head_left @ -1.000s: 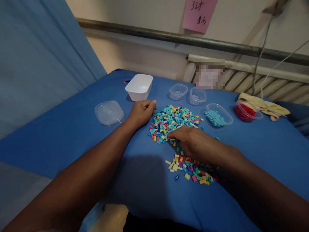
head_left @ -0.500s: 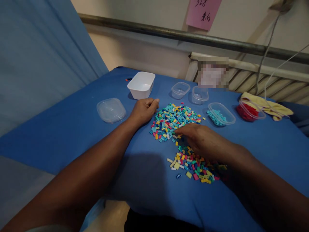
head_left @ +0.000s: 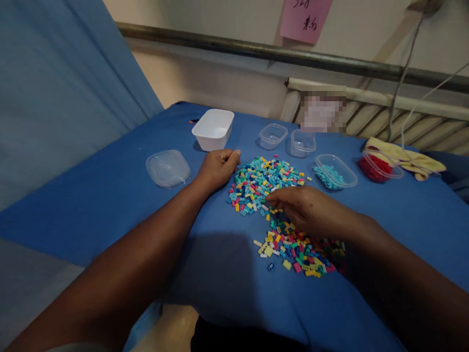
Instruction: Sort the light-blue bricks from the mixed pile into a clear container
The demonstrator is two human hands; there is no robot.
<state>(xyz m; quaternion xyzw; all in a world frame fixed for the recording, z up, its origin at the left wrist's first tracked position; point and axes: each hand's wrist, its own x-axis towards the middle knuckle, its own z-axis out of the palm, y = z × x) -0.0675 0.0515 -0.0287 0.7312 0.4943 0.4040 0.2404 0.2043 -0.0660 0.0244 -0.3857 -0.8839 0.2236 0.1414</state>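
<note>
A heap of small toy building bricks (head_left: 262, 178), mostly turquoise with pink, yellow and dark blue among them, lies on the blue-covered table. Against its left edge rests my left hand (head_left: 219, 167), curled into a loose fist with no brick showing in it. My right hand (head_left: 304, 205) reaches over the heap's near right side, fingers together and tips down among the bricks; anything pinched there is too small to make out. Below and partly behind that hand spreads a second, mixed-colour pile of bricks (head_left: 298, 254).
Behind the heap stand a white tub (head_left: 211, 139) and two clear containers, one here (head_left: 273, 137). To the right are a clear container of turquoise bricks (head_left: 331, 176), a container of red pieces (head_left: 377, 168) and a yellow cloth (head_left: 406, 159). A clear lid (head_left: 168, 168) lies left.
My right hand has shifted slightly, its fingertips still at the heap's near edge. My left hand stays in place. The view has moved a little.
</note>
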